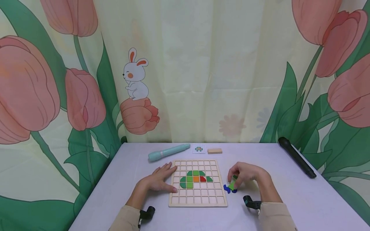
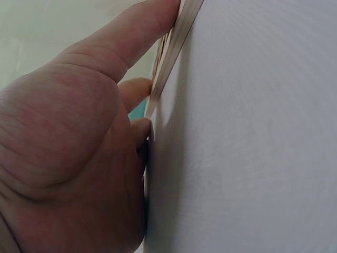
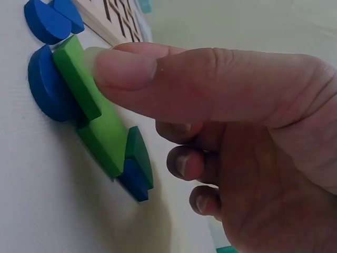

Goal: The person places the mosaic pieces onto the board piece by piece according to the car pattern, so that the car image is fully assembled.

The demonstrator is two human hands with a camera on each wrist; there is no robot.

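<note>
A wooden grid board (image 1: pixel 198 205) lies on the table with green, orange and red tiles (image 1: pixel 189 184) in its middle cells. My left hand (image 1: pixel 157 179) rests at the board's left edge, fingers spread, thumb on the frame; the left wrist view shows the thumb (image 2: pixel 121 39) across the wooden edge. To the right of the board, my right hand (image 1: pixel 245 173) bends over a small pile of pieces. Its thumb and index finger pinch a light green tile (image 3: pixel 76 79), the index fingertip hidden behind the thumb. Blue rounded pieces (image 3: pixel 50 87) and a dark green piece (image 3: pixel 139 155) lie around it.
Behind the board lie a pale teal pen-like tube (image 1: pixel 169 152), a small pattern card (image 1: pixel 198 149) and a wooden block (image 1: pixel 215 151). A black rod (image 1: pixel 297 158) lies near the table's right edge. A flowered curtain (image 1: pixel 188 70) hangs behind the table.
</note>
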